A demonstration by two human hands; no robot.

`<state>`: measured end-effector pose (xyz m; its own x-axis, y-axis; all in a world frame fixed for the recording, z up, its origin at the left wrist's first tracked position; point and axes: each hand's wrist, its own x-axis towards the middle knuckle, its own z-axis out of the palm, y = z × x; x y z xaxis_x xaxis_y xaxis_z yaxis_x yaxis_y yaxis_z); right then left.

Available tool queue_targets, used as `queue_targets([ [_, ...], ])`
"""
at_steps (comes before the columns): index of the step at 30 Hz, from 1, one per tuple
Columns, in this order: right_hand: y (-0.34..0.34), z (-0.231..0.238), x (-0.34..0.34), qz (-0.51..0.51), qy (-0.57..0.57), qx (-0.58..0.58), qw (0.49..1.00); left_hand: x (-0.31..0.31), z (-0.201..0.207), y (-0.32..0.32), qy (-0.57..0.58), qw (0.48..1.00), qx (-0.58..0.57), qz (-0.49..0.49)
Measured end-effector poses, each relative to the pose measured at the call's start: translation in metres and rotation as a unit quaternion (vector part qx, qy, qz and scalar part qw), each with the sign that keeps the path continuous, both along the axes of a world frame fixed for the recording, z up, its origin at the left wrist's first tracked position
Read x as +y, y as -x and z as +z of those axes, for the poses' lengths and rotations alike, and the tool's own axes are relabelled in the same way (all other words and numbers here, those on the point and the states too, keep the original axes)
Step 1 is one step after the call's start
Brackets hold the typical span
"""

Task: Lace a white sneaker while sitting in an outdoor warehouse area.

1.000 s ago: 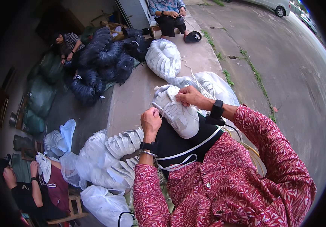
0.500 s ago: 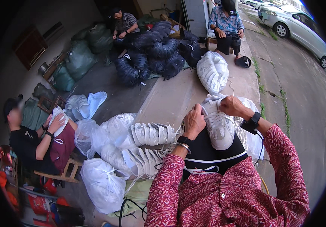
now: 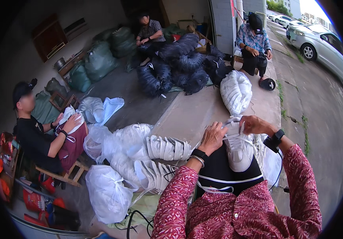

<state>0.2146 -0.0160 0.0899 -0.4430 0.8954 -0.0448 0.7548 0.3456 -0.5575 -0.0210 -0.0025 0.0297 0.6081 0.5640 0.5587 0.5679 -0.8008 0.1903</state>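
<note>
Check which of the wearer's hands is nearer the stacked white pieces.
Left. The left hand is right of the stacked white pieces, on the left side of the white shoe; the right hand is farther off, on its right side.

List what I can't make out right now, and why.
All in the head view:
Right hand: its palm side, hidden by the back of the hand.
White shoe: its sole, hidden beneath the shoe itself.
White bag: its contents, veiled by cloudy plastic.
Silver car: its rear end, cut off by the dark fisheye rim.
</note>
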Motion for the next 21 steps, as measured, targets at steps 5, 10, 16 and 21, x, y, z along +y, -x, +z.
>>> queue_targets([
  [5,-0.004,-0.019,-0.009,-0.047,-0.035,0.09,0.994,0.002,0.002,-0.005,0.064,0.997,0.021,0.025],
  [10,-0.003,-0.03,-0.011,-0.055,-0.065,0.155,0.984,0.006,0.006,-0.027,0.166,0.977,0.076,0.112],
  [16,-0.006,-0.031,-0.012,-0.063,-0.077,0.172,0.98,0.002,0.007,-0.045,0.159,0.977,0.056,0.132],
  [21,-0.008,-0.033,-0.008,-0.055,-0.064,0.163,0.983,-0.058,0.026,-0.065,0.026,0.989,-0.143,-0.04],
])
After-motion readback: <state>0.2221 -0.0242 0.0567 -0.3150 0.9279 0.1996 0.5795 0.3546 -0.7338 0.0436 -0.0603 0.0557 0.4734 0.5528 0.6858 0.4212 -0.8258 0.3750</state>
